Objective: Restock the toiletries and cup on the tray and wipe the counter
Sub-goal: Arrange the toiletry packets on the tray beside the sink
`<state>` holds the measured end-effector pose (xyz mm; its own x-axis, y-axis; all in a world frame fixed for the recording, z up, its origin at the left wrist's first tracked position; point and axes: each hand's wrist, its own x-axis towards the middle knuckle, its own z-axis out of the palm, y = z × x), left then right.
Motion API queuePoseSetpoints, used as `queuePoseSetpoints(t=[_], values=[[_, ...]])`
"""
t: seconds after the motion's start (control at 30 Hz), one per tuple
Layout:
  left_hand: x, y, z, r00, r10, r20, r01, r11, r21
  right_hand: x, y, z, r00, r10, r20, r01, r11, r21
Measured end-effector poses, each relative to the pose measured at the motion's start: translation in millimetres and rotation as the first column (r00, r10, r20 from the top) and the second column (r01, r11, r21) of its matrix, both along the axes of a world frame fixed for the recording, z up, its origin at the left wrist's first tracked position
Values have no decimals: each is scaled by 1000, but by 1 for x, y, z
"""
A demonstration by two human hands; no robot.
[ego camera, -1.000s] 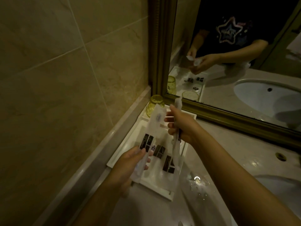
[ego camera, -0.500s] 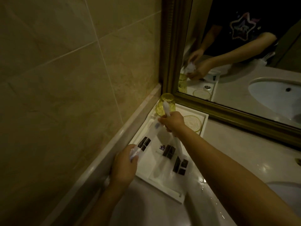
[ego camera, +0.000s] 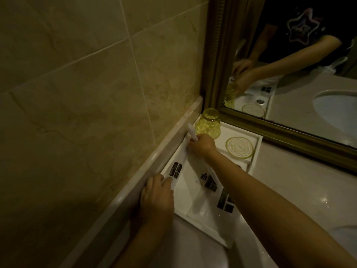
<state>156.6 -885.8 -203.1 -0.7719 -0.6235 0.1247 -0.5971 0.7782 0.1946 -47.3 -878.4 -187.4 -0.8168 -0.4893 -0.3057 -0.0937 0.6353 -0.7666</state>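
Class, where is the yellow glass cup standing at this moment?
The yellow glass cup stands upside down in the far left corner of the white tray, below the mirror frame, just beyond the right hand.

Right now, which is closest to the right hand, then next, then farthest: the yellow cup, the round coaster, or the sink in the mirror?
From the right hand:
1. Yellow cup, just behind it, upside down in the tray corner.
2. Round coaster, to its right on the tray.
3. Sink, far right, in the mirror.
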Motion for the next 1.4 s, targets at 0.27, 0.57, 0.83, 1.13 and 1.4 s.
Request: queuePoseSetpoints(t=[0.27,0.57,0.83,1.13,1.4], values=[[-12,17,34,932,97,-350,141,792,595,15,34,62,978,74,194,-26,970,-240],[-14,26,62,873,333,-357,318,168,933,24,76,89,891,181,417,50,873,-486],[4,22,54,897,368,-245,182,198,963,2,116,89,853,317,414,-2,796,-605],[10,16,40,931,326,-164,163,30,986,-5,106,75,940,137,313,23,889,-458],[10,4,24,891,439,-117,85,92,992,-10,98,56,821,50,569,201,907,-370]])
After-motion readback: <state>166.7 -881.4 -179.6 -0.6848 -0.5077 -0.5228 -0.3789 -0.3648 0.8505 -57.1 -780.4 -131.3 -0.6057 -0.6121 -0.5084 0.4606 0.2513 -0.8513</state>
